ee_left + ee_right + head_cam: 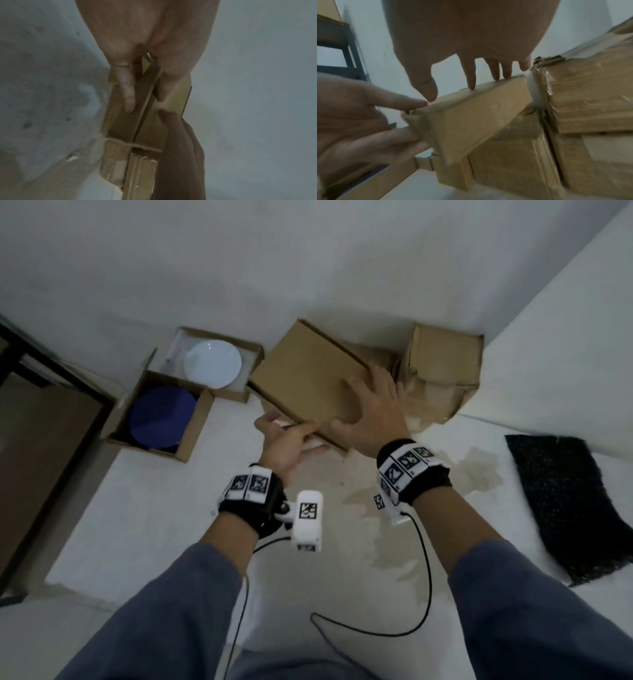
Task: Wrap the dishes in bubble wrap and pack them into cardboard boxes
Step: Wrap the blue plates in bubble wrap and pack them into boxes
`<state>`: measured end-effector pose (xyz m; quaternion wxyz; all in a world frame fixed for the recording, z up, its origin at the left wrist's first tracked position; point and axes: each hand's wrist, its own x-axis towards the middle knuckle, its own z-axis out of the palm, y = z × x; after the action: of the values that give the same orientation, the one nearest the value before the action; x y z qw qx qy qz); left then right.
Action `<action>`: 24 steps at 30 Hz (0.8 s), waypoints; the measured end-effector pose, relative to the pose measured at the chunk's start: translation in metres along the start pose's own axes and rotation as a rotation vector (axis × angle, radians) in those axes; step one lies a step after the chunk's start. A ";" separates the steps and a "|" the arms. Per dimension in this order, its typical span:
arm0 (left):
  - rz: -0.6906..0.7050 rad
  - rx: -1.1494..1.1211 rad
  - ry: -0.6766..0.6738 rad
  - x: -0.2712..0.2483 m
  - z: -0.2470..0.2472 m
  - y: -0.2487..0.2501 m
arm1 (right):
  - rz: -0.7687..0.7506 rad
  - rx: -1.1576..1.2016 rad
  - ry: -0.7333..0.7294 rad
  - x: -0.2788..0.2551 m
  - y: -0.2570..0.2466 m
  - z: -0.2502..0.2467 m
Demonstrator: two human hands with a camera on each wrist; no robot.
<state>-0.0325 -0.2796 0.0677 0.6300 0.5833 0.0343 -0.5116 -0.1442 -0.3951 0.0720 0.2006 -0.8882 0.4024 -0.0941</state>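
On pale stained floor (376,542), open cardboard boxes (161,409)

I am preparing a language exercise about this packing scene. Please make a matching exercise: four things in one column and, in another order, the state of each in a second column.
Things:
1. white plate
2. blue plate
3. flat box
4. dark mat

States:
a. held by both hands
b. in the open box nearest the wall
c. lying on the floor at the right
d. in the open box at the left, nearer the person

Pairs: 1-b, 2-d, 3-a, 4-c
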 end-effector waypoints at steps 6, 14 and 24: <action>-0.099 0.156 -0.035 0.057 0.029 0.018 | -0.004 -0.160 -0.203 0.026 0.004 0.021; -0.041 0.572 -0.151 0.076 -0.031 0.006 | 0.131 -0.281 0.012 0.048 0.014 0.030; 0.218 0.680 0.050 0.064 -0.155 0.002 | -0.033 -0.104 0.221 -0.011 0.009 0.051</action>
<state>0.0851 -0.1992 -0.0212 0.4498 0.7720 -0.1851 -0.4091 -0.1403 -0.3781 0.0218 0.1070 -0.8881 0.4118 -0.1736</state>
